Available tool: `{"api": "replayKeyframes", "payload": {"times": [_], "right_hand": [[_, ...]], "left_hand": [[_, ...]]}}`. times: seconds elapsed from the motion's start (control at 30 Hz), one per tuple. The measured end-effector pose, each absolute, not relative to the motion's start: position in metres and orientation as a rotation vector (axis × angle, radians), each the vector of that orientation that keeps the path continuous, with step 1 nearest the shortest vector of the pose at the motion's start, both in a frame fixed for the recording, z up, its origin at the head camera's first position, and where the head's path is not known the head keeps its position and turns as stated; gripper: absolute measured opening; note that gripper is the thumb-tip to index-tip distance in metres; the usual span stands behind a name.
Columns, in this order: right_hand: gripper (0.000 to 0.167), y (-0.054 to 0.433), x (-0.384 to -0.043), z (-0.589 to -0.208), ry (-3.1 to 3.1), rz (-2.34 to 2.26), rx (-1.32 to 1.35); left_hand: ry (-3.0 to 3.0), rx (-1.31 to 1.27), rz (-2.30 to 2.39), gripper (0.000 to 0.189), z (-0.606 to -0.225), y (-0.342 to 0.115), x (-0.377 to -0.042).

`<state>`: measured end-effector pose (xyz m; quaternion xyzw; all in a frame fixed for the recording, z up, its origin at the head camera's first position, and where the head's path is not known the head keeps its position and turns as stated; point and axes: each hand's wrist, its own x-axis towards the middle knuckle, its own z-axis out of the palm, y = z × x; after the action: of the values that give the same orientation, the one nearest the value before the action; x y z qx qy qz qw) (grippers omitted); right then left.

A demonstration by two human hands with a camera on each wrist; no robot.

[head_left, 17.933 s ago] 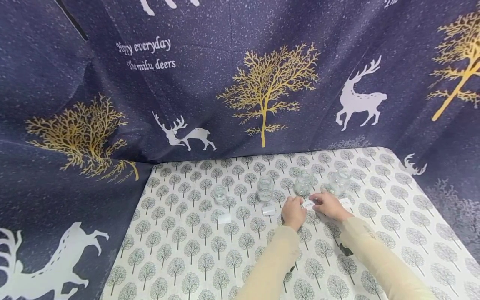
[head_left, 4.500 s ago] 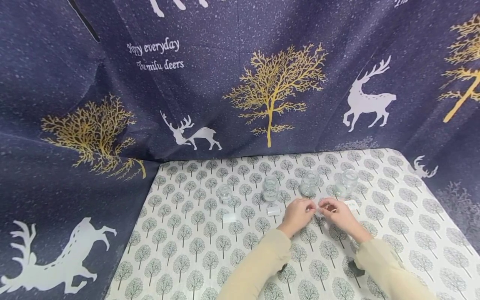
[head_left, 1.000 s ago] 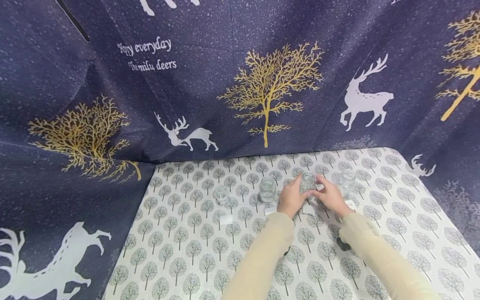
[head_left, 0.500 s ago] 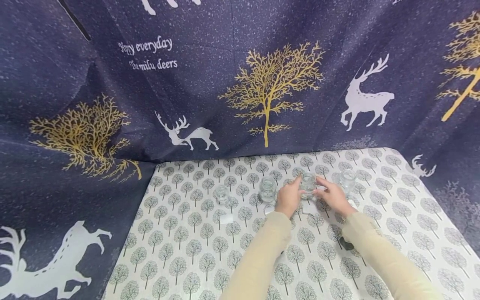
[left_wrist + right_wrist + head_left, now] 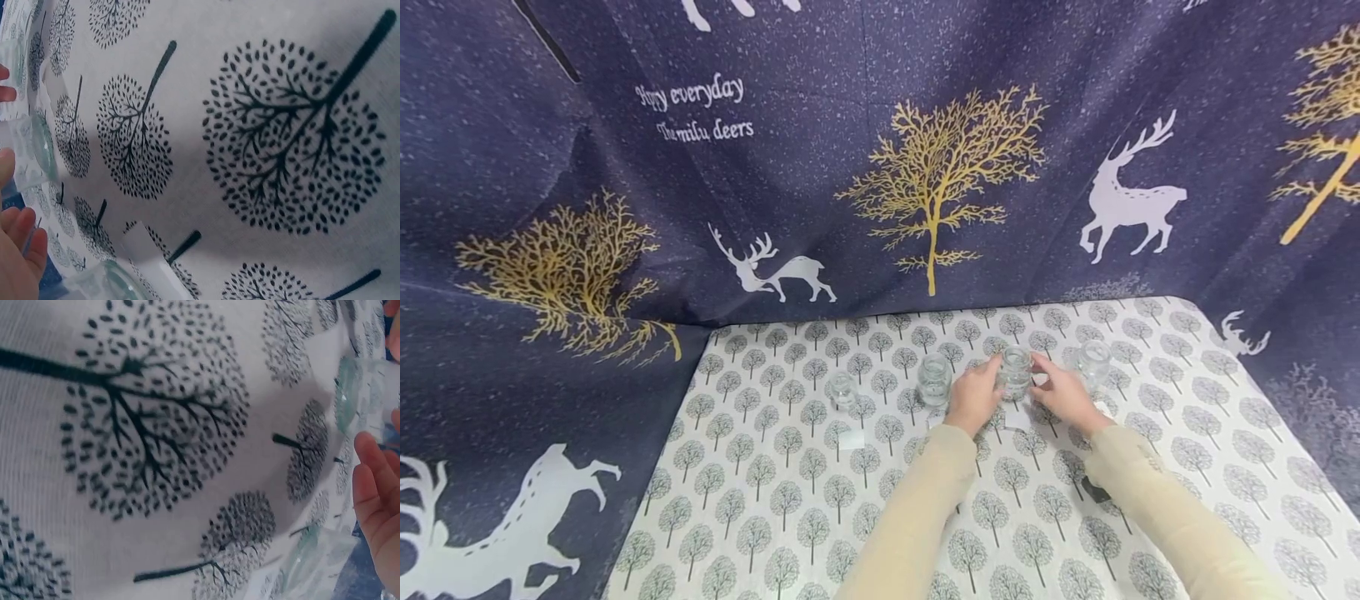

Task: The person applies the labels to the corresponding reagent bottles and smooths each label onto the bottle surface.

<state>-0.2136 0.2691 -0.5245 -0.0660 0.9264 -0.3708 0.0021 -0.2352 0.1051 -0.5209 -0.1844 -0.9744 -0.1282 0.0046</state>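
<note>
My left hand (image 5: 976,398) and right hand (image 5: 1063,396) hold a clear glass jar (image 5: 1017,382) between them, fingers at its left and right sides. It stands upright on the tree-patterned cloth, third from the left in a row. A small white paper card (image 5: 1017,417) lies right in front of it. In the left wrist view, a thumb of the left hand (image 5: 22,250) comes up against the jar (image 5: 42,147). The right wrist view has fingers of the right hand (image 5: 378,494) beside the jar (image 5: 347,394). Both jars and hands are cut off at the frame edges.
To the left stand a jar (image 5: 935,382) and a smaller one (image 5: 843,390); a wider jar (image 5: 1093,365) is close to the right hand. White cards lie before them, one (image 5: 852,439) in full view. A dark blue curtain (image 5: 820,167) hangs behind the table.
Earlier both hands fingered a white strip in front of the jars. They have since gone to the third jar. Over the last second the thumbs drew apart and the jar came slightly nearer its card.
</note>
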Motion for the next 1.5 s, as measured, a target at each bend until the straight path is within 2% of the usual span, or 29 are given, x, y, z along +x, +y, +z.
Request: {"api": "replayKeyframes", "payload": {"times": [0.13, 0.4, 0.6, 0.8, 1.27, 1.5], "right_hand": [[0.072, 0.263, -0.215, -0.529, 2.936, -1.113, -0.222], [0.075, 0.256, -0.219, -0.535, 3.012, -1.077, -0.197], [0.072, 0.255, -0.218, -0.536, 3.039, -1.037, -0.190], [0.067, 0.258, -0.216, -0.533, 3.033, -1.017, -0.188], [0.058, 0.278, -0.215, -0.531, 2.961, -1.063, -0.257], [0.055, 0.282, -0.215, -0.524, 2.925, -1.047, -0.258]], "left_hand": [[-3.055, -0.576, -0.437, 0.068, -0.522, 0.107, -0.234], [-3.030, -0.499, -0.314, 0.070, -0.523, 0.115, -0.231], [-3.037, -0.411, -0.274, 0.069, -0.524, 0.120, -0.229], [-3.096, -0.355, -0.478, 0.068, -0.523, 0.120, -0.228], [-3.102, -0.599, -0.459, 0.060, -0.525, 0.107, -0.237], [-3.118, -0.622, -0.496, 0.054, -0.523, 0.106, -0.239]]}}
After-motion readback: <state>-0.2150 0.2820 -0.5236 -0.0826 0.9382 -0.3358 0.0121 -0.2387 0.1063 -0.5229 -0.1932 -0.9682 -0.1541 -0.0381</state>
